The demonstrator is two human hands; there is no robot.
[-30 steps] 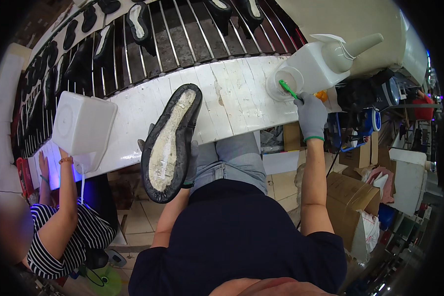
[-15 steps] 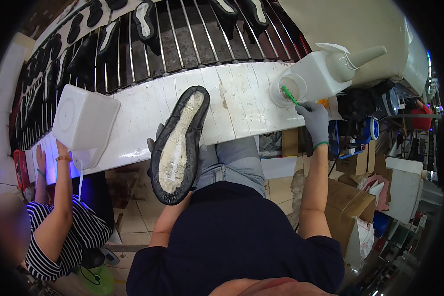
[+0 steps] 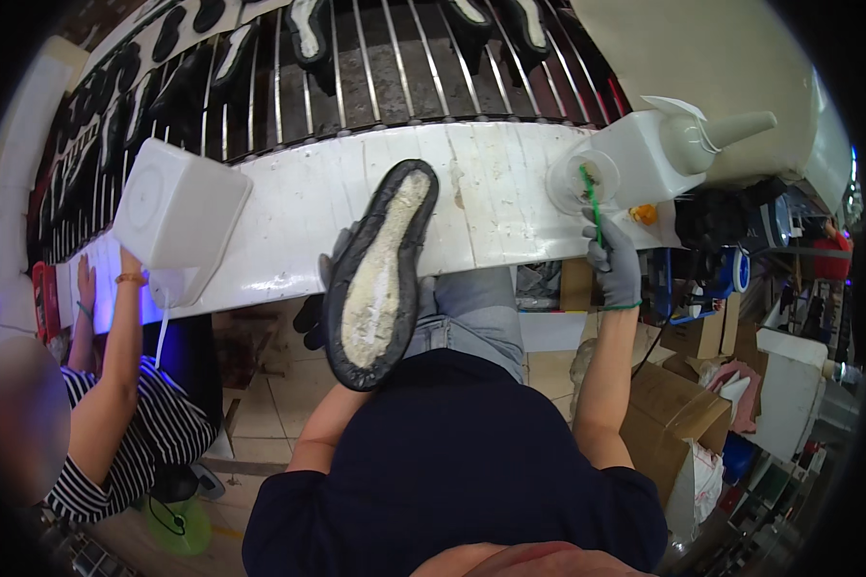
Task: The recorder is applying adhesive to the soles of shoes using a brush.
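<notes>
A black shoe upper (image 3: 410, 288) is held up sole side toward me, its bottom a rough cream strip inside a dark rim. My left hand (image 3: 341, 246), in a grey glove, is closed around it from behind; most of that hand is hidden by the shoe. At the right, my right hand (image 3: 620, 267), gloved in grey with a green cuff, grips a thin green stick (image 3: 592, 200), perhaps a brush handle. The stick's far end is in a translucent round cup (image 3: 558, 192) on the white bench; its tip is hard to make out.
A white bench (image 3: 496, 173) runs across in front. Beyond it, a rack of metal bars (image 3: 366, 72) carries several black shoe uppers. A white container (image 3: 178, 207) stands at left, beside a co-worker in a striped shirt (image 3: 168, 423). A white jug-like container (image 3: 645, 139) stands behind the cup.
The view has shifted slightly, moving everything rightward. My right hand has drawn back toward me, and the green stick stands more upright with more of it showing. The shoe stays in my left hand.
</notes>
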